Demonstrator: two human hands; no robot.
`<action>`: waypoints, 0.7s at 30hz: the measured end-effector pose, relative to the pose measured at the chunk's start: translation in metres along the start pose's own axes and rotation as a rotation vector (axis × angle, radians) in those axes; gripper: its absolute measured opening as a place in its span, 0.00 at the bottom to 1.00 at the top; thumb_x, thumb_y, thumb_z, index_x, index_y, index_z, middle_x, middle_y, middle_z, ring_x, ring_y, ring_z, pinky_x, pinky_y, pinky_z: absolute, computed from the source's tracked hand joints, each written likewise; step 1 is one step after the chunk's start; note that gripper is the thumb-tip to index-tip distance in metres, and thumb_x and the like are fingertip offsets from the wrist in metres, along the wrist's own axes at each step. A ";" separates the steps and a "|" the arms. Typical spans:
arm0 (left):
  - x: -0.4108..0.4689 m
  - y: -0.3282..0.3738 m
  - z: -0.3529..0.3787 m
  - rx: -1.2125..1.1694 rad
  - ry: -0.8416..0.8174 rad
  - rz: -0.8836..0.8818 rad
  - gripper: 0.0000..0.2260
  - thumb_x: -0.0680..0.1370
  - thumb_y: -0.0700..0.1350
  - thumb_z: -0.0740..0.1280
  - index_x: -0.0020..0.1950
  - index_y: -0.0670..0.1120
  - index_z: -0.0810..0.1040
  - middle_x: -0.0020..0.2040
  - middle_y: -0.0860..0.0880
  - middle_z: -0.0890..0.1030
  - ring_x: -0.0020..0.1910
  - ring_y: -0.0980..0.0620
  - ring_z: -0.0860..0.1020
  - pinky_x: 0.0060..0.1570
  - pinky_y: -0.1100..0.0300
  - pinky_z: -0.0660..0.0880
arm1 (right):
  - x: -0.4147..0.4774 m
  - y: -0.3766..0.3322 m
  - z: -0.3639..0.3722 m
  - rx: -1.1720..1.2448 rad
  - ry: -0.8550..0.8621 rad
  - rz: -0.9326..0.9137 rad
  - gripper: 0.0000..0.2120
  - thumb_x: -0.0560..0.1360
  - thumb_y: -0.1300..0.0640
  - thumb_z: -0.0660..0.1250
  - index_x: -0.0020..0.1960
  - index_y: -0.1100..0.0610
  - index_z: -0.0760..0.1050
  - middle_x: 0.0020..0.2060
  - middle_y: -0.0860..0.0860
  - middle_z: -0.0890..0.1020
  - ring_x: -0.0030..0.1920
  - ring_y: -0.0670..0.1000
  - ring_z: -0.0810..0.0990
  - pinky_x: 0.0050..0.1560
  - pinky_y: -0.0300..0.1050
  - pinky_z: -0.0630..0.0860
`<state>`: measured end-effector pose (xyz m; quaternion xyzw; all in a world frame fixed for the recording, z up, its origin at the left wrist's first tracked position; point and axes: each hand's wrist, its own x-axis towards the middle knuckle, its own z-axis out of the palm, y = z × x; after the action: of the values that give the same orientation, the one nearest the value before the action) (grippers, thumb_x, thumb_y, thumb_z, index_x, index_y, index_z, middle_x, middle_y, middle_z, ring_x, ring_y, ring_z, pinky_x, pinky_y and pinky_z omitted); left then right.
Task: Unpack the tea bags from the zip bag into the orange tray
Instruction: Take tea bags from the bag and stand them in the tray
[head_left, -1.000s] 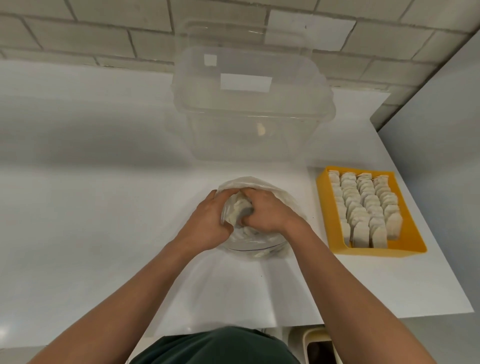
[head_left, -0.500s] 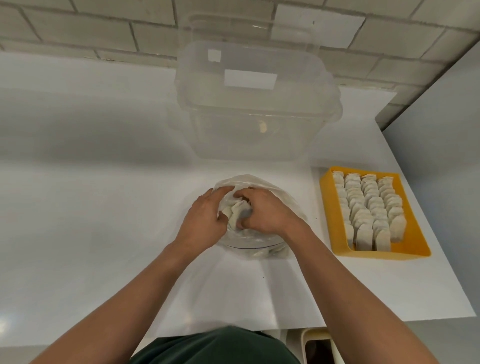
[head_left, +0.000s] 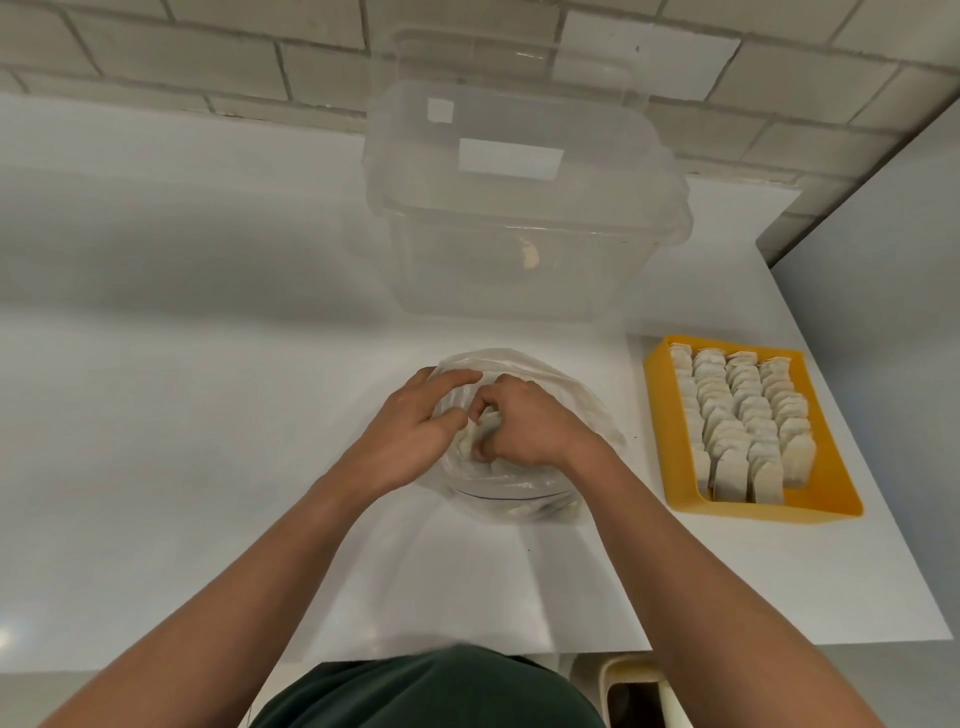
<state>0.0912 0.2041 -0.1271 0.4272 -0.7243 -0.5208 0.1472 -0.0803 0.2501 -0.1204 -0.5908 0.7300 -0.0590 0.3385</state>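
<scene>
A clear zip bag (head_left: 561, 395) lies on the white table in front of me, with pale tea bags (head_left: 475, 436) inside it. My left hand (head_left: 415, 426) rests on the bag's left side, its fingers spread over the plastic at the opening. My right hand (head_left: 524, 426) is curled inside the bag, fingers closed on a clump of tea bags. To the right stands the orange tray (head_left: 836, 493), holding several rows of upright tea bags (head_left: 748, 421).
A large clear plastic bin (head_left: 519, 218) stands behind the zip bag, near the tiled wall. The table's right edge runs just past the tray, and its front edge is close to my body. A pale stool or bin (head_left: 628, 691) shows below the table.
My left hand's fingers have spread wider over the bag. My right hand has curled tighter around the tea bags. The bag and tray have stayed in place.
</scene>
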 end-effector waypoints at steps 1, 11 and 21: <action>-0.001 0.001 -0.002 -0.048 0.002 -0.015 0.22 0.81 0.38 0.61 0.71 0.58 0.78 0.66 0.57 0.75 0.66 0.57 0.72 0.61 0.66 0.66 | -0.002 0.000 -0.001 0.027 -0.003 0.003 0.15 0.68 0.59 0.77 0.52 0.49 0.78 0.50 0.44 0.77 0.53 0.50 0.76 0.44 0.41 0.72; -0.010 0.002 0.000 -0.017 0.025 0.004 0.28 0.78 0.30 0.57 0.69 0.55 0.79 0.66 0.56 0.75 0.65 0.57 0.73 0.54 0.78 0.65 | -0.014 -0.002 0.003 0.197 -0.019 0.052 0.17 0.72 0.52 0.76 0.61 0.48 0.82 0.54 0.40 0.80 0.54 0.44 0.78 0.47 0.37 0.70; -0.012 0.015 -0.002 0.017 0.050 0.012 0.19 0.82 0.38 0.61 0.68 0.55 0.80 0.71 0.56 0.74 0.68 0.57 0.71 0.61 0.69 0.65 | -0.045 0.004 -0.023 0.131 0.167 0.046 0.14 0.74 0.51 0.75 0.59 0.48 0.84 0.60 0.43 0.83 0.60 0.46 0.80 0.59 0.43 0.77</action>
<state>0.0923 0.2133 -0.1099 0.4370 -0.7273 -0.5029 0.1647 -0.0934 0.2849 -0.0860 -0.5434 0.7638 -0.1478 0.3155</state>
